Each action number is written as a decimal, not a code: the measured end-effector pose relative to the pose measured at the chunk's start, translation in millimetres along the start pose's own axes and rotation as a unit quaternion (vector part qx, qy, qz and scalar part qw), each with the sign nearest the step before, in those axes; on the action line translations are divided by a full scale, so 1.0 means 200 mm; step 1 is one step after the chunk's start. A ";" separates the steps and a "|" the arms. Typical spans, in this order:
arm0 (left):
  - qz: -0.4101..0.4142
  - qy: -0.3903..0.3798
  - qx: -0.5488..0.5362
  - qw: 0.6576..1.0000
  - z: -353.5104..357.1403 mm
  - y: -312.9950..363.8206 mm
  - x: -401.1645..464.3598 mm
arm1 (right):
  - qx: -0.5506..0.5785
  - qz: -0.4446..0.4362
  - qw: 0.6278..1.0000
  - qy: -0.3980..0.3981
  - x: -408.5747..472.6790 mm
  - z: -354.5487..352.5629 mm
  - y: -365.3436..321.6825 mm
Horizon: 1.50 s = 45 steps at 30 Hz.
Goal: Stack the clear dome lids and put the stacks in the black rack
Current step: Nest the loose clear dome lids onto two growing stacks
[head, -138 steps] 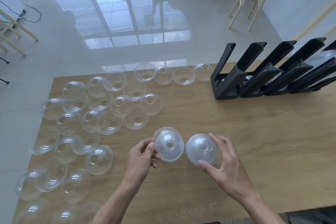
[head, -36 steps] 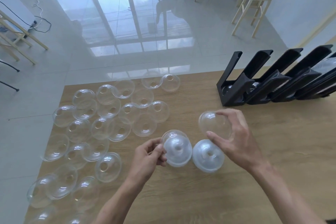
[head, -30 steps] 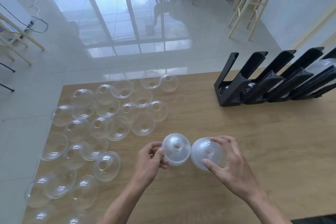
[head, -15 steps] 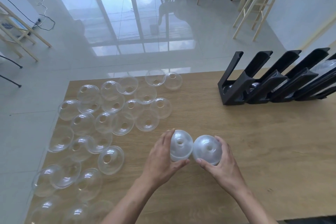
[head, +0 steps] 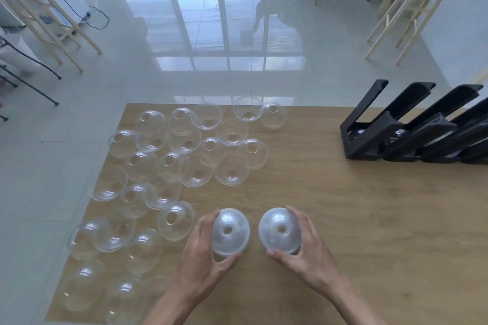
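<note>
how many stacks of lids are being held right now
2. One stack is in the left hand, the other stack in the right hand, side by side and apart above the table.

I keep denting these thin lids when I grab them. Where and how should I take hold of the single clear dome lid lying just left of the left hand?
Probably by its rim: the single lid lies tilted, hole up, with its near-right edge clear of its neighbours. Come from that side, as the left hand cups its stack, fingers spread wide, not pinching the dome.

the two stacks moved apart.
</note>
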State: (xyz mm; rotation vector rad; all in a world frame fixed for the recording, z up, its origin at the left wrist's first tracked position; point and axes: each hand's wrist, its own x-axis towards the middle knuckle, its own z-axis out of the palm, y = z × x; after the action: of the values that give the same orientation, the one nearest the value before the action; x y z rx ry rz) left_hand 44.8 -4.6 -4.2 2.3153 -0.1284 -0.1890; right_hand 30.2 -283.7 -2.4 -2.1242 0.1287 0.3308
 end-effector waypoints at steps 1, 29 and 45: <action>-0.004 -0.004 -0.001 1.000 -0.02 0.00 -0.01 | 0.001 -0.005 1.000 -0.007 0.00 0.00 -0.01; 0.053 -0.066 0.122 0.989 -0.17 0.04 0.73 | -0.281 -0.082 0.956 -0.013 1.03 -0.01 -0.27; -0.223 0.063 -0.491 0.840 -0.34 0.08 0.28 | -0.081 -0.114 0.990 0.031 0.27 -0.33 -0.33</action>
State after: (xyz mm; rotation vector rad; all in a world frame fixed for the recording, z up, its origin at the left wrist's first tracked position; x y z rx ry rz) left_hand 111.1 24.8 48.1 1.2775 0.4832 -0.2569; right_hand 108.8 -300.8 70.5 -2.2839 -0.1083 0.1426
